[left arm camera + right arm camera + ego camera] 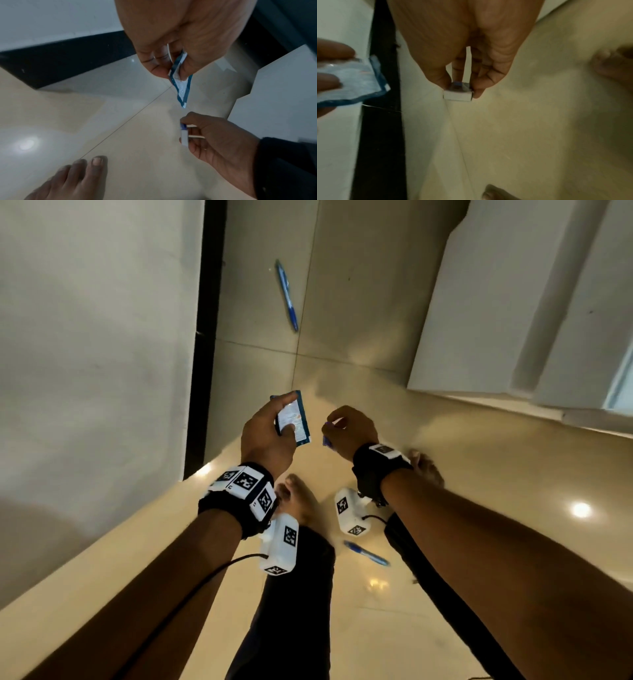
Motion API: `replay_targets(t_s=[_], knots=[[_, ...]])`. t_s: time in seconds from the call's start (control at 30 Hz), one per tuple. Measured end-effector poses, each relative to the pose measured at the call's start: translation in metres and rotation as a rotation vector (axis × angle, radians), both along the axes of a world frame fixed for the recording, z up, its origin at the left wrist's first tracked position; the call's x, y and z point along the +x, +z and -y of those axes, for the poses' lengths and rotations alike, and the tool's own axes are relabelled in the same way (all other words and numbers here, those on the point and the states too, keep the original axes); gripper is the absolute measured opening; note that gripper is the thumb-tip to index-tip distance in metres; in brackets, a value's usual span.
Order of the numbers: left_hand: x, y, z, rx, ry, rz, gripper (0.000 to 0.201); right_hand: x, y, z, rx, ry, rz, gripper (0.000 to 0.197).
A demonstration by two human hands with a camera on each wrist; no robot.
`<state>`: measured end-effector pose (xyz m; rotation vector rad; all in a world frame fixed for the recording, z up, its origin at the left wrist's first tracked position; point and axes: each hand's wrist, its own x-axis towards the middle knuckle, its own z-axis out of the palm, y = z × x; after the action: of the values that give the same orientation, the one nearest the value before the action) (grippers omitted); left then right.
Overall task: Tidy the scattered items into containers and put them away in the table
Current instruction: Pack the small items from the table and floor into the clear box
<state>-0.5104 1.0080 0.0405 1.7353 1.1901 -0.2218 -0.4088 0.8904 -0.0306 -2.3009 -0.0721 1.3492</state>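
Fingers of the left hand [265,433] curl round one flat packet [295,419], thumb on its upper edge and fingertips [155,67] pressed on its face; from the left wrist view it is a thin, crinkled sachet, white in the middle with a dark blue border, hanging limp below the grip. Just to its right, apart from it, the right hand [349,429] pinches one small block [458,93] between thumb and fingers [479,86]; the block is rectangular, white at one end and blue at the other, with flat faces and square corners. Both are held in the air above the floor [445,542], which is glossy cream tile with thin grout lines and bright reflections.

Two blue pens lie on the floor: a far pen [287,294] beyond the hands, slim and slanted across a tile joint, and a near pen [366,553] between the person's legs. Two bare feet show, a left foot [73,178] and a right foot [426,467]. A black strip [205,337] runs along the base of the pale wall [96,337] at left. At right stands a white panelled surface [513,302].
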Motion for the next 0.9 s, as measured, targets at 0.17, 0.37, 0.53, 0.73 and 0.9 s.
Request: replay_targets(t_s=[0.17, 0.37, 0.53, 0.73, 0.9], knots=[[0.032, 0.091, -0.010, 0.055, -0.004, 0.134, 0.062, 0.027, 0.114, 0.004, 0.217, -0.154, -0.014, 0.005], [0.122, 0.231, -0.004, 0.153, -0.155, 0.305, 0.051, 0.073, 0.262, 0.028, 0.519, -0.278, 0.003, 0.017], [0.208, 0.303, 0.035, 0.172, -0.338, 0.439, 0.047, 0.135, 0.355, 0.082, 0.602, -0.333, 0.197, 0.010], [0.302, 0.355, 0.126, 0.088, -0.558, 0.529, 0.044, 0.202, 0.409, 0.196, 0.612, -0.686, 0.411, 0.008], [0.347, 0.377, 0.217, -0.007, -0.728, 0.565, 0.045, 0.240, 0.415, 0.308, 0.489, -0.836, 0.579, 0.015]])
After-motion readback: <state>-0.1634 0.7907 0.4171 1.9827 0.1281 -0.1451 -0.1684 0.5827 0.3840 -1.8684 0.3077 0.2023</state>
